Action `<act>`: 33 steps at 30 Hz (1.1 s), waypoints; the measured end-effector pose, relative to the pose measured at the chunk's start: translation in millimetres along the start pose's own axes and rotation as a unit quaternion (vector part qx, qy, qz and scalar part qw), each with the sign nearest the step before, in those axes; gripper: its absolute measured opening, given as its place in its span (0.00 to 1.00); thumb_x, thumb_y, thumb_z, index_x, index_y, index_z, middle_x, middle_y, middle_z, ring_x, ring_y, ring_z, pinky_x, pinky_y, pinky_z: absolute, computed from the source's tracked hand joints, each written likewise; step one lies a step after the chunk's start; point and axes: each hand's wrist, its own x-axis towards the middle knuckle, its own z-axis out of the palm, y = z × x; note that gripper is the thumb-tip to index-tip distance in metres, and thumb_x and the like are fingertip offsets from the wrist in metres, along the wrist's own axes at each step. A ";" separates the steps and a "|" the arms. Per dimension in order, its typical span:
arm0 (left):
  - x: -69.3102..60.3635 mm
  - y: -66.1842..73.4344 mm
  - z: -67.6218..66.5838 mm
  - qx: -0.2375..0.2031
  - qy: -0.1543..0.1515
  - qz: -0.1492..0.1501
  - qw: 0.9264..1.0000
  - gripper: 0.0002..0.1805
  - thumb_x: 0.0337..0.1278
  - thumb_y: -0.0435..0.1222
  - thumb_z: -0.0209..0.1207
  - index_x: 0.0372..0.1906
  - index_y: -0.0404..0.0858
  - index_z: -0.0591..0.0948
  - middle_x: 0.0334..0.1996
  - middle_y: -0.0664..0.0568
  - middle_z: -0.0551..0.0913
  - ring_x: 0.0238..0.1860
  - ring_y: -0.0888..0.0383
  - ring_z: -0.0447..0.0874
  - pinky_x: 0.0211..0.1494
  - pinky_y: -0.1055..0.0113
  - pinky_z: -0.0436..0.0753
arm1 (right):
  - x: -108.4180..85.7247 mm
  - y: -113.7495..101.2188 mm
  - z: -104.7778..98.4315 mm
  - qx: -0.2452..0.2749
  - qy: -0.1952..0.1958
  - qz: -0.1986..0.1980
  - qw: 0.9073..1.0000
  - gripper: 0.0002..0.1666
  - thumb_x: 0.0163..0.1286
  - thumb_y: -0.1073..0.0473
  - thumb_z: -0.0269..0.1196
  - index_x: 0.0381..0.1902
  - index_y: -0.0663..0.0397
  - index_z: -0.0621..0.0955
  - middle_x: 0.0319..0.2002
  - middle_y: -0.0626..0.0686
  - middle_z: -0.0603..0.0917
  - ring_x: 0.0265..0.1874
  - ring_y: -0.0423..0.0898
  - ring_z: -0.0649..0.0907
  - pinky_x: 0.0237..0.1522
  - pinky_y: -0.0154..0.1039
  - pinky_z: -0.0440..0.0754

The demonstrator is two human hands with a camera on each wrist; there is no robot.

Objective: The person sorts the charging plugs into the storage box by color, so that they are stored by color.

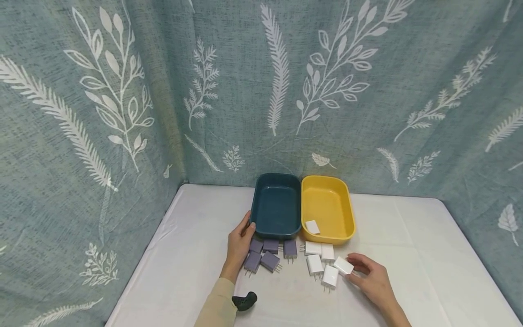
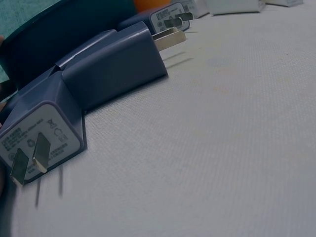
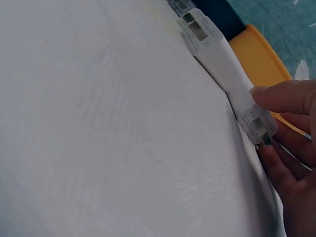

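My right hand [image 1: 372, 277] pinches a white plug-in charger [image 1: 343, 266] at the right of several white chargers [image 1: 329, 277]. In the right wrist view, the thumb [image 3: 281, 97] lies on the charger's body [image 3: 242, 98], with fingers below, near its prongs. My left hand [image 1: 239, 245] touches the left side of a dark blue bin [image 1: 276, 235], thumb near its front corner; the left wrist view barely shows this hand. Several purple chargers [image 1: 270, 262] lie in front of that bin, prongs pointing various ways. One white charger [image 1: 312, 227] sits inside the yellow bin [image 1: 349, 218].
The two bins stand side by side at the back of the white-covered table [image 1: 408, 254]. Behind them hangs a teal leaf-patterned curtain [image 1: 245, 113]. A black curved object [image 1: 245, 301] shows beside the left sleeve [image 1: 216, 304].
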 end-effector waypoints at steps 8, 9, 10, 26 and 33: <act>-0.6 0.1 -0.6 0.004 -0.001 0.004 1.000 0.27 0.71 0.37 0.53 0.71 0.38 0.66 0.71 0.46 0.67 0.70 0.49 0.69 0.69 0.60 0.72 | -1.9 4.2 -4.5 -0.016 -0.010 -0.011 1.000 0.33 0.47 0.67 0.75 0.55 0.52 0.81 0.51 0.54 0.86 0.45 0.40 0.86 0.48 0.24 0.82; -0.7 0.2 -0.5 0.004 -0.001 0.006 1.000 0.27 0.71 0.37 0.53 0.71 0.38 0.66 0.71 0.45 0.67 0.70 0.48 0.69 0.69 0.59 0.72 | -2.5 4.3 -4.6 -0.024 -0.009 -0.013 1.000 0.33 0.47 0.67 0.75 0.55 0.52 0.81 0.51 0.54 0.86 0.45 0.41 0.86 0.48 0.24 0.82; -0.8 0.3 -0.5 0.005 -0.001 0.006 1.000 0.27 0.71 0.37 0.53 0.71 0.38 0.66 0.71 0.45 0.67 0.69 0.48 0.69 0.69 0.59 0.72 | -3.1 4.4 -4.7 -0.033 -0.008 -0.013 0.999 0.34 0.47 0.66 0.75 0.55 0.51 0.81 0.51 0.53 0.86 0.45 0.41 0.86 0.48 0.25 0.82; 0.6 -2.1 0.1 0.001 -0.005 0.004 1.000 0.27 0.71 0.37 0.52 0.71 0.38 0.66 0.71 0.45 0.66 0.70 0.49 0.68 0.69 0.59 0.72 | -9.9 6.0 -1.2 -0.130 0.031 -0.062 0.989 0.29 0.46 0.60 0.77 0.50 0.47 0.84 0.50 0.51 0.86 0.44 0.45 0.84 0.51 0.41 0.84; -0.2 -0.2 0.5 0.003 -0.003 0.002 1.000 0.27 0.72 0.37 0.52 0.72 0.39 0.66 0.71 0.46 0.66 0.70 0.49 0.68 0.70 0.60 0.71 | -11.0 5.5 0.4 -0.130 0.031 -0.059 0.989 0.30 0.46 0.60 0.78 0.51 0.48 0.84 0.50 0.51 0.86 0.45 0.46 0.84 0.51 0.40 0.84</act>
